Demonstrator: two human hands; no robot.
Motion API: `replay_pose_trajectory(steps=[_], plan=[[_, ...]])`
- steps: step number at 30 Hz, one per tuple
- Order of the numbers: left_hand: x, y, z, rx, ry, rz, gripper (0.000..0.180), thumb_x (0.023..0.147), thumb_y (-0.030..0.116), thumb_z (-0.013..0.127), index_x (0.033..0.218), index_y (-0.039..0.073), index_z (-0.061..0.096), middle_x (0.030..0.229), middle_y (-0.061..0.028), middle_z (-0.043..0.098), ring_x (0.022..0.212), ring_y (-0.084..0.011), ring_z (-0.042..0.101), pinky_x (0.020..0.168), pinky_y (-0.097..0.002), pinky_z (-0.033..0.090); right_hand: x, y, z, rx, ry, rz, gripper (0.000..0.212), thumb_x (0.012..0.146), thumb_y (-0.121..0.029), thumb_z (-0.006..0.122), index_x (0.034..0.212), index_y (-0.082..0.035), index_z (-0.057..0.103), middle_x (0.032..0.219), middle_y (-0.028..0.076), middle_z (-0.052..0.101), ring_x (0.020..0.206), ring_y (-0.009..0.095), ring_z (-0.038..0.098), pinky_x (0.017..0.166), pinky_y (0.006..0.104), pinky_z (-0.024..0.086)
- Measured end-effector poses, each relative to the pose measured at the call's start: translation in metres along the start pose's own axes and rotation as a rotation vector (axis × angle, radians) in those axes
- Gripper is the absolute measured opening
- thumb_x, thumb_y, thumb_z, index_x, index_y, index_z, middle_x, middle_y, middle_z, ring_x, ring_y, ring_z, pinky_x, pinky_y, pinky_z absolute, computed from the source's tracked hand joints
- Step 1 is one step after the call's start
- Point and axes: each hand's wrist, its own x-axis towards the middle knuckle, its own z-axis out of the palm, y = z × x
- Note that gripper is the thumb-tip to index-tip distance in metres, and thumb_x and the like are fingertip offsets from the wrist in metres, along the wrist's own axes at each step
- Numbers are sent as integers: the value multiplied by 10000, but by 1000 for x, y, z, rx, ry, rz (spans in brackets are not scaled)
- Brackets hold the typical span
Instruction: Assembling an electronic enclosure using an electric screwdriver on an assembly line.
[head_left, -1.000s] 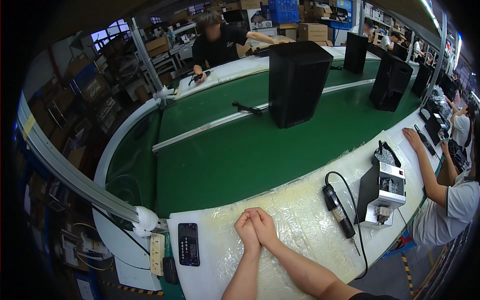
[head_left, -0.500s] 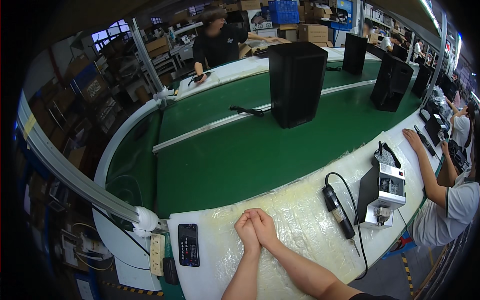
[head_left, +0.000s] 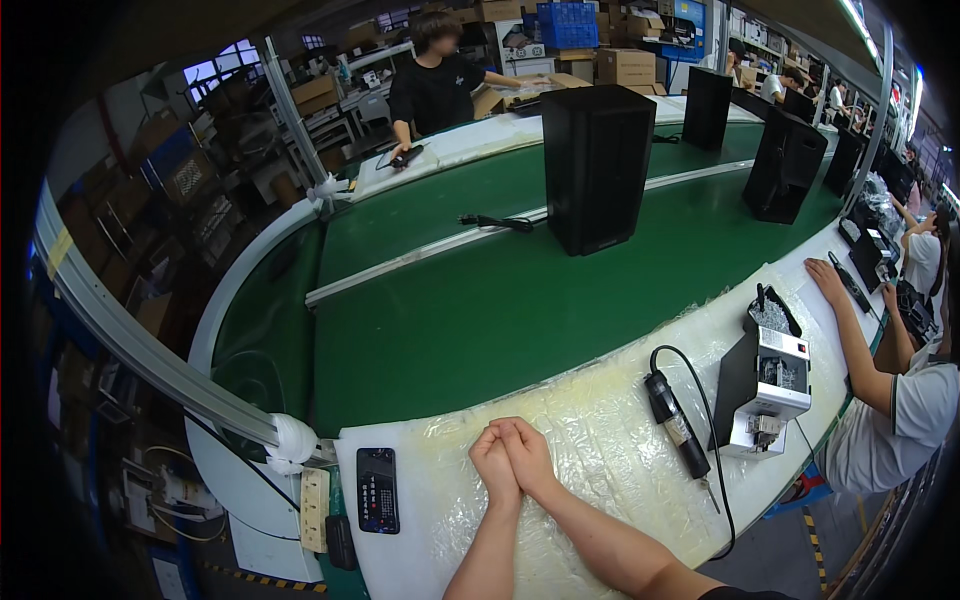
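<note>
My left hand [head_left: 492, 464] and my right hand [head_left: 526, 458] are pressed together, fingers folded inward, on the plastic-covered padded worktop [head_left: 585, 500]. No object shows in either one, though the space between the palms is hidden. To the left of them lies a dark smartphone [head_left: 377, 490]. On the right an electric screwdriver [head_left: 679, 424] with a black cable rests on the plastic, beside a black and white screw feeder [head_left: 768, 385]. A small black tray of screws [head_left: 773, 314] sits behind the feeder.
Beyond the worktop, a green conveyor belt [head_left: 440, 340] carries a tall black speaker cabinet [head_left: 598, 170], more cabinets and a black power cord [head_left: 495, 222]. A metal post [head_left: 150, 330] rises at left. One person [head_left: 435, 90] stands across the belt; another [head_left: 890, 420] sits at right.
The nearest speaker cabinet and the power cord have shifted slightly right on the belt. Across the belt, the person's head and hand have moved a little. My hands have stayed still.
</note>
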Motion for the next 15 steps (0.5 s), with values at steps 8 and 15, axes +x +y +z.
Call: replay_pose_trajectory(steps=[8, 15], plan=[[2, -3, -1, -8, -4, 10, 204, 853, -24, 494, 712, -17, 641, 675, -17, 602, 620, -87, 514, 571, -245, 433, 0, 0, 0, 9, 1, -7, 302, 994, -252, 521, 1056, 7, 665, 913, 159, 700, 853, 206, 653, 780, 307, 504], [2, -5, -3, 1, -8, 11, 202, 848, -27, 494, 709, -18, 641, 677, -18, 606, 621, -86, 517, 572, -245, 434, 0, -2, 0, 11, -2, 3, 298, 995, -248, 522, 1049, 8, 665, 907, 155, 699, 851, 202, 650, 781, 306, 504]])
